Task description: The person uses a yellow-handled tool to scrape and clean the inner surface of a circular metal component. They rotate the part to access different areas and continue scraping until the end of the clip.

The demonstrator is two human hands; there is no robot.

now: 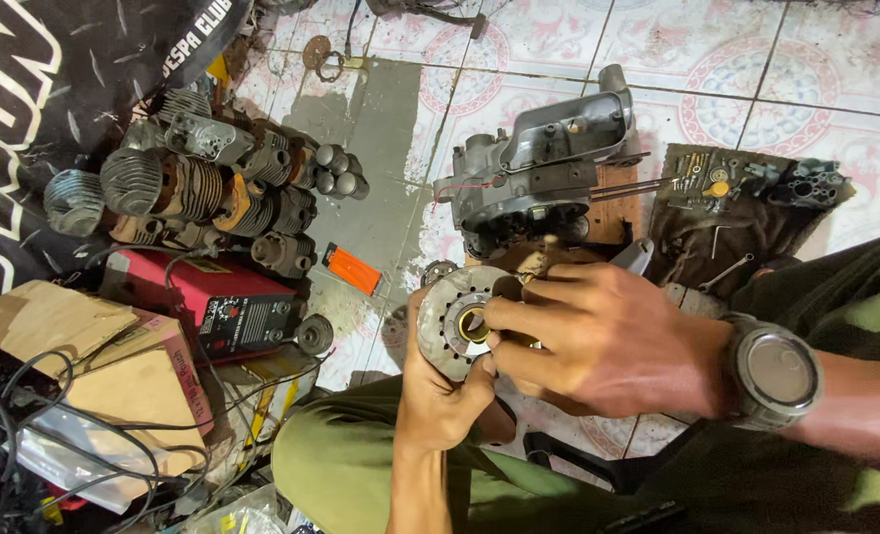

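over tiled floor [549, 40], hands [438, 391] grip flywheel [457, 321].

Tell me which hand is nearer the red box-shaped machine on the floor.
Left. The left hand, gripping the round metal disc, sits just right of the red machine; the right hand lies farther right, beyond the disc.

Your left hand [438, 391] grips round metal flywheel disc [457, 321] from below, thumb on rim. Your right hand [598, 336], wristwatch [774, 371] on wrist, fingertips [489, 314] at disc's brass centre hub. Grey engine casing [544, 163] on tiled floor [559, 49] just beyond disc. Finned cylinders [183, 188] heaped near floor's left edge, red box [227, 297] beside them. Dark cloth with small parts [732, 203] toward right edge.
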